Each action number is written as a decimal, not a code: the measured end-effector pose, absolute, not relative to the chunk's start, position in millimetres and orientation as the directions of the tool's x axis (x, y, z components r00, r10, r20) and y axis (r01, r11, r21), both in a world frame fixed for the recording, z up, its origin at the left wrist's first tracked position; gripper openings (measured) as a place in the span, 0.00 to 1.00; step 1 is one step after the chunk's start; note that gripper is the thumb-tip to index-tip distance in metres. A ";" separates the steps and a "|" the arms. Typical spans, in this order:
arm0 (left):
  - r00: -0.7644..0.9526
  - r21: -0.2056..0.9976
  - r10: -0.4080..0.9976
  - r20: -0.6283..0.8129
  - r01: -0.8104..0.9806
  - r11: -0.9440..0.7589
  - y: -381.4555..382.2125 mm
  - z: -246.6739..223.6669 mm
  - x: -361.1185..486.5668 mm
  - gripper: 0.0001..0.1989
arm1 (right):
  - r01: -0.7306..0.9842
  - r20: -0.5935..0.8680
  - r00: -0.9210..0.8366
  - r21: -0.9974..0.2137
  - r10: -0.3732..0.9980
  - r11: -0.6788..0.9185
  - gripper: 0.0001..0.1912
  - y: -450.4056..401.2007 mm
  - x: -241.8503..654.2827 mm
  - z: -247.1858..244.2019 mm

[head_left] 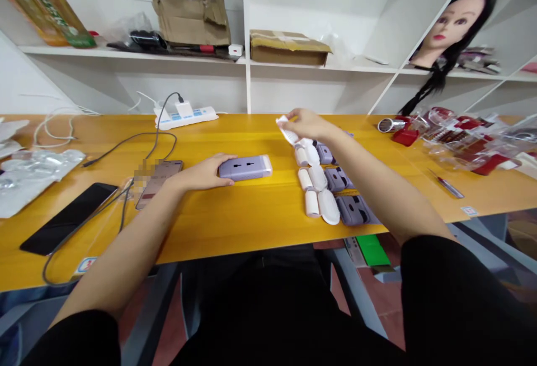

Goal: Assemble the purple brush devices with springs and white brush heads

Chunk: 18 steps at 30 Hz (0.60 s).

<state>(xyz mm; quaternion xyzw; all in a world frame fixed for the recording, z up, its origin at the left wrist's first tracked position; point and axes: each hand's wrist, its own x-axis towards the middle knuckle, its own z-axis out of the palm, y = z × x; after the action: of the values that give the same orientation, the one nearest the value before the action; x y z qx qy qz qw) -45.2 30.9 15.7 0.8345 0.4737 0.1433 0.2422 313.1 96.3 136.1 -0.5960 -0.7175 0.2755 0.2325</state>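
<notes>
My left hand (206, 172) is closed round the near end of a purple-grey oblong device (245, 169) lying on the table. Two black marks show on the device's top, and its right end is clear. Between the fingers of my right hand (308, 125) is a white oval piece (286, 129), raised at the far end of a row of parts. That row holds several white oval caps (329, 207), cream-coloured cylinders (311, 202) and purple-grey housings (352, 210) with dark openings. My right forearm hides some of the housings.
Left of my left hand lie a phone (161, 178), a black phone (69, 217) and a grey cable. A white power strip (187, 117) stands at the back. A screwdriver (447, 183) and red parts in clear plastic (465, 136) lie at right. Shelves hold boxes and a mannequin head (453, 27).
</notes>
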 end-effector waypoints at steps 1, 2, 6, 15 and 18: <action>0.514 0.557 0.858 0.017 0.707 -0.435 28.6 13.7 -46.9 0.49 | 0.776 -0.016 -0.227 -0.607 0.974 0.171 0.28 83.2 307.4 130.5; 0.516 0.572 0.856 0.022 0.696 -0.434 26.2 12.0 -48.8 0.49 | 0.826 -0.025 -0.259 -0.524 0.966 0.207 0.28 69.4 301.8 124.6; 0.508 0.602 0.861 0.025 0.680 -0.419 16.6 9.0 -56.4 0.44 | 0.907 -0.191 -0.387 -0.255 0.902 0.335 0.25 15.5 285.5 100.0; 0.405 0.449 0.910 0.084 0.800 -0.397 -6.2 21.5 -39.4 0.52 | 0.901 -0.266 -0.415 -0.255 0.870 0.351 0.24 -30.0 268.7 75.5; 0.439 0.421 0.879 0.184 0.773 -0.474 -9.5 22.7 -8.7 0.57 | 0.879 -0.190 -0.444 -0.283 0.876 0.384 0.37 -11.3 258.3 76.1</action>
<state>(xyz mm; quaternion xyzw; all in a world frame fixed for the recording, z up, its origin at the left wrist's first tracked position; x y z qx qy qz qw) -8.7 -9.5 22.7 0.8369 0.4938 0.1914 0.1384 258.3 -11.3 76.1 -0.5274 -0.8318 0.1728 -0.0044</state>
